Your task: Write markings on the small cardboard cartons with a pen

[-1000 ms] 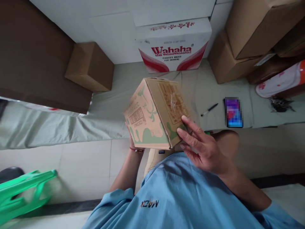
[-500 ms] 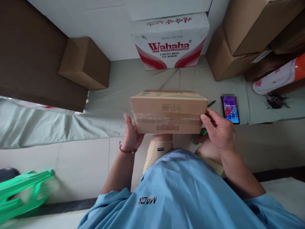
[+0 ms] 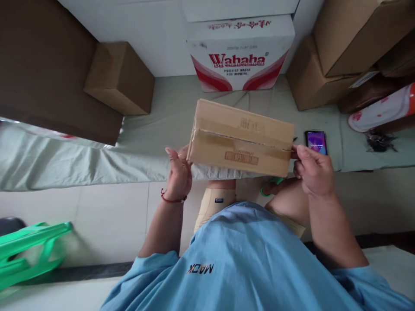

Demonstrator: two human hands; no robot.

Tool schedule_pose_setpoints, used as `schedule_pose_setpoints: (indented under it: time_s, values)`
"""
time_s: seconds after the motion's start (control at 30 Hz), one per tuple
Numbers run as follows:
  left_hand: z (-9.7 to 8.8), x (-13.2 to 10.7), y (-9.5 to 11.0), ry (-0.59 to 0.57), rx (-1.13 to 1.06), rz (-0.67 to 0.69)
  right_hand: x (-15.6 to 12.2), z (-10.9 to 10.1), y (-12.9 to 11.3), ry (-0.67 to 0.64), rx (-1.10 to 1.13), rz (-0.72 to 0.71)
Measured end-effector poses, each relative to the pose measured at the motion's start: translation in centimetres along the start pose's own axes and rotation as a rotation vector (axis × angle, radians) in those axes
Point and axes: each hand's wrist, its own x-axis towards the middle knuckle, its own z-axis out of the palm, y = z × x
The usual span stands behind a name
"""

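Note:
A brown cardboard box (image 3: 241,140) is held up in front of me, its taped seam side facing me and its right end tilted lower. My left hand (image 3: 179,175) supports the box's left end, thumb sticking up and the other fingers partly hidden behind it. At the right end, my right hand (image 3: 316,170) grips the box by the end of its seam, fingers curled. Behind that hand lies a phone (image 3: 316,141) with a lit screen, partly covered.
A white Wahaha carton (image 3: 241,56) stands at the back of the cloth-covered table (image 3: 142,142). Brown boxes stand to the left (image 3: 121,80) and right (image 3: 308,82). Keys (image 3: 379,141) lie beside a white-and-orange cylinder (image 3: 379,108). A green plastic stool (image 3: 35,250) is at lower left.
The box has been raised and tilted, its right end now lower and its seam side turned more toward me. My right hand has shifted right and closed on the seam end.

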Motion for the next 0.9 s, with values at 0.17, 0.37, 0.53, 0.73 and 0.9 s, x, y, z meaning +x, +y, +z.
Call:
schedule_pose_setpoints:
  time_s: [0.17, 0.37, 0.53, 0.73, 0.9]
  values:
    - [0.1, 0.5, 0.0, -0.065, 0.036, -0.104, 0.6, 1.2, 0.2, 0.004, 0.084, -0.002]
    - [0.2, 0.2, -0.7, -0.160, 0.003, -0.155, 1.2, 1.1, 0.5, -0.018, 0.123, -0.072]
    - [0.0, 0.4, -1.0, -0.074, -0.035, -0.076, 0.9, 0.5, 1.2, -0.070, 0.070, -0.032]
    - [-0.5, 0.7, -0.6, 0.036, -0.006, 0.000, -0.3, 0.3, 2.5, -0.130, -0.043, 0.041]
    - [0.5, -2.1, 0.9, -0.020, 0.268, 0.270, 0.4, 0.2, 3.7, 0.016, -0.004, 0.021]
